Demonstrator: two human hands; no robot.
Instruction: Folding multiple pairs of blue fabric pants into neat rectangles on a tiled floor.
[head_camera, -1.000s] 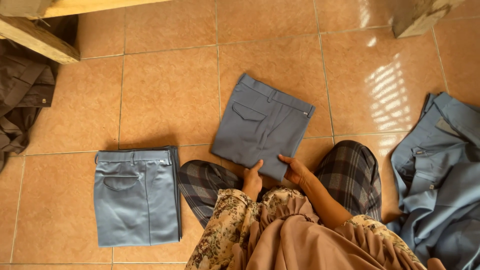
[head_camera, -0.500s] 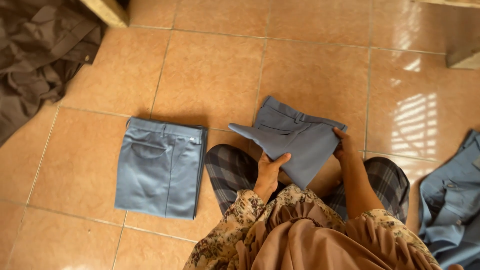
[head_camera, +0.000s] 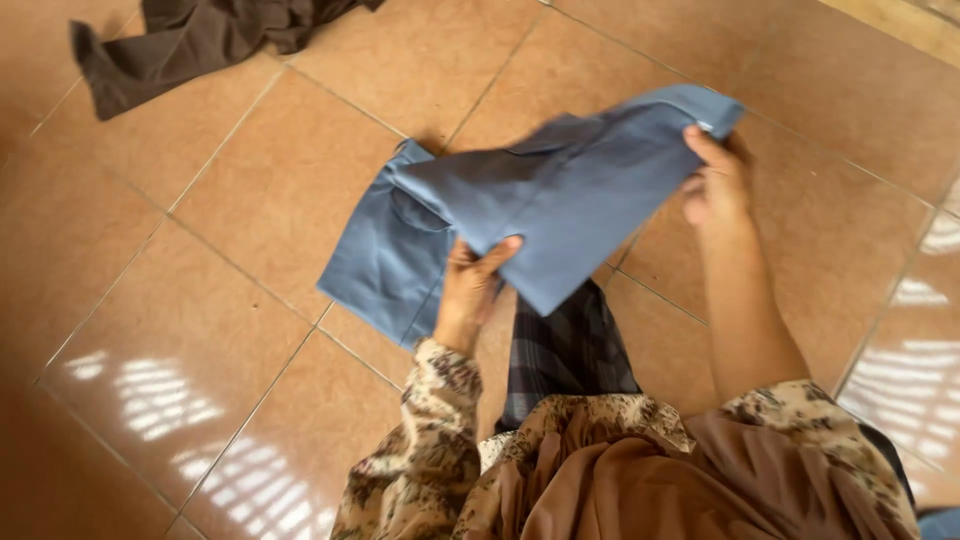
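The folded blue-grey cloth trousers (head_camera: 575, 205) hang in the air above the tile floor (head_camera: 230, 300), over a second folded blue-grey pair (head_camera: 385, 255) lying flat — the stacking step, by the look of it. The left hand (head_camera: 470, 285) pinches the near edge and the right hand (head_camera: 715, 180) clutches the far right corner; lowering them squarely needs the edges lined up — a brown garment (head_camera: 200, 35) lies far left.

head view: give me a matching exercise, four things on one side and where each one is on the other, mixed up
Things:
1. folded blue-grey trousers held up
2. folded blue-grey trousers lying flat
3. crumpled dark brown garment
4. dark checked cloth

Places:
A. on the tiles, top left
B. between left hand and right hand
C. over the person's lap
D. on the tiles, partly under the lifted pair

Pairs: 1-B, 2-D, 3-A, 4-C
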